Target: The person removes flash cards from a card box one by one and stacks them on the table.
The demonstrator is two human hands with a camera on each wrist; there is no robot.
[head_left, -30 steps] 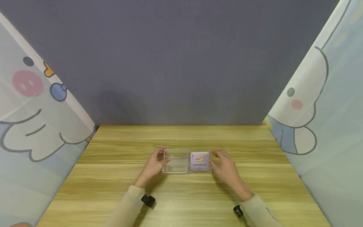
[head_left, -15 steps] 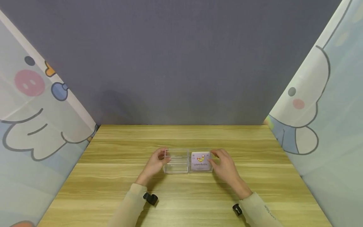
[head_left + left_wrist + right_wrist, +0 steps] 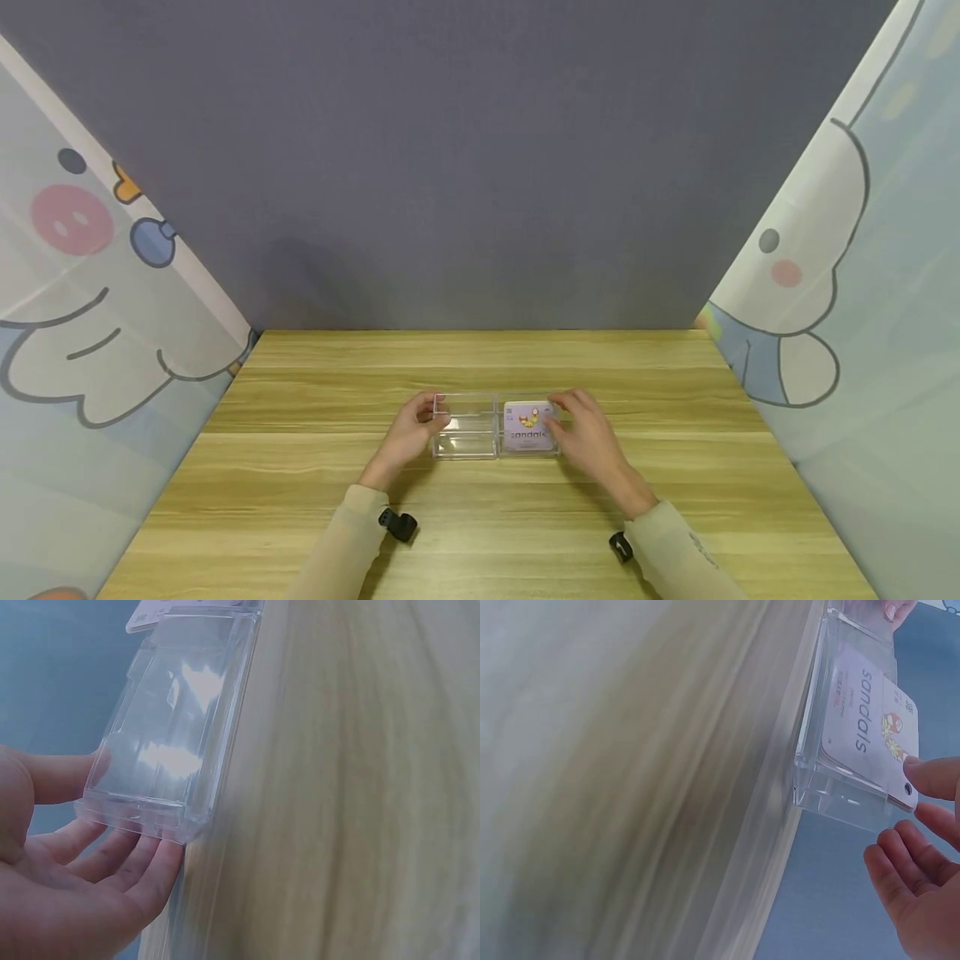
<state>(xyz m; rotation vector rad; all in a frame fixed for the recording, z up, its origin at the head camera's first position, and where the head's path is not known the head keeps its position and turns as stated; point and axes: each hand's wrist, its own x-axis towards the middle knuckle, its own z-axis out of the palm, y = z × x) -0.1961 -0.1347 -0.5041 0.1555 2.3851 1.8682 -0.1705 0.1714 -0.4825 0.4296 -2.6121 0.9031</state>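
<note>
A clear plastic divided box (image 3: 465,423) lies on the table, with compartments left and right. Its left end is gripped by my left hand (image 3: 407,433), thumb on the upper side and fingers along the end wall in the left wrist view. Flash cards (image 3: 528,427) stand leaning in the right compartment; the front one reads "sandals", with a picture and a corner hole (image 3: 908,789). My right hand (image 3: 592,437) pinches the top right corner of the cards, thumb on the front and index finger behind. Its other fingers hang loosely curled off the box end in the right wrist view.
The wood-grain table (image 3: 480,525) stretches around the box on all sides. A dark grey panel (image 3: 480,167) rises at the back, and cartoon-printed curtains (image 3: 885,250) flank both sides. Black wrist straps (image 3: 397,525) stick out from the sleeves.
The right hand has shifted slightly left and up from the box's right end, its thumb and index finger now on the cards' corner. The left hand and the box stay in place.
</note>
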